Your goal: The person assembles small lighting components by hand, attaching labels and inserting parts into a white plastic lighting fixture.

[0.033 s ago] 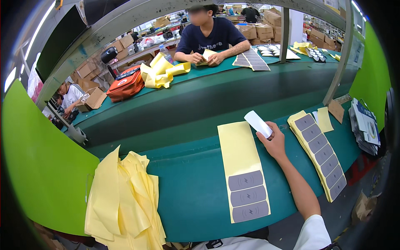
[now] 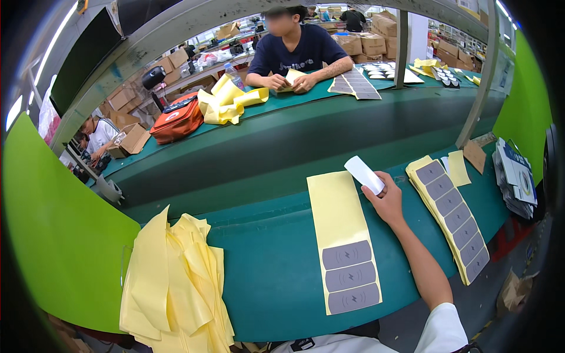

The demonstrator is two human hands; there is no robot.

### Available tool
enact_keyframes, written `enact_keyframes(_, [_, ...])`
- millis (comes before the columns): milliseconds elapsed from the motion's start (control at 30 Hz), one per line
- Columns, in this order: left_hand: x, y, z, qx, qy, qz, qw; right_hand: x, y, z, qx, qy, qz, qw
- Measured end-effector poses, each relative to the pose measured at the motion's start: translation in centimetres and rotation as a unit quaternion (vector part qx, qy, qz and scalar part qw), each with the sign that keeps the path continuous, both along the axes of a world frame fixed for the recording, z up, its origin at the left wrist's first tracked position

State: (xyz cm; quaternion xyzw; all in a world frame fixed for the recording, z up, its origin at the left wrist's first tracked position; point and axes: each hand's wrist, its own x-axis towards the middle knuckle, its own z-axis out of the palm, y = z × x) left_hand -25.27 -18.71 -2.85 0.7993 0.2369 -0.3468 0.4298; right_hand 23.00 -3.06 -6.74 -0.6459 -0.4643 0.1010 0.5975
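Observation:
My right hand is closed around a white, slightly curved flat piece, whose exact kind I cannot make out. Left of that hand, a yellow backing sheet lies on the green table. Its near end carries three grey stickers with a lightning mark, and its far part is bare. To the right of my forearm is a stack of similar sticker sheets, full of grey stickers. My left hand is out of the picture.
A heap of crumpled yellow backing paper hangs over the table's left front edge. Green partitions flank the table. Flat white packages stand at the far right. Across the divider, a person handles yellow paper near an orange bag.

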Motion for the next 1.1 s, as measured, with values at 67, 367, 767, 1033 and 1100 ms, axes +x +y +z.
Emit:
enact_keyframes(67, [0.0, 0.1, 0.2, -0.006, -0.003, -0.004, 1.000, 0.0, 0.0, 0.0, -0.002, -0.005, 0.001, 1.000])
enact_keyframes(367, [-0.1, 0.0, 1.4, -0.026, -0.015, -0.005, 1.000, -0.1, 0.2, -0.2, 0.010, -0.017, 0.009, 1.000])
enact_keyframes(767, [-0.9, -1.0, 3.4, -0.034, -0.029, 0.042, 0.998, -0.3, -0.1, 0.4, -0.024, -0.002, 0.012, 1.000])
enact_keyframes(1033, [-1.1, -0.6, 4.7, -0.049, -0.043, 0.047, 0.997, -0.1, 0.1, -0.2, 0.012, -0.003, 0.024, 1.000])
enact_keyframes(1100, [-1.2, -0.5, 5.1, -0.053, -0.045, 0.046, 0.996, -0.3, 0.1, 0.2, -0.019, -0.014, 0.013, 1.000])
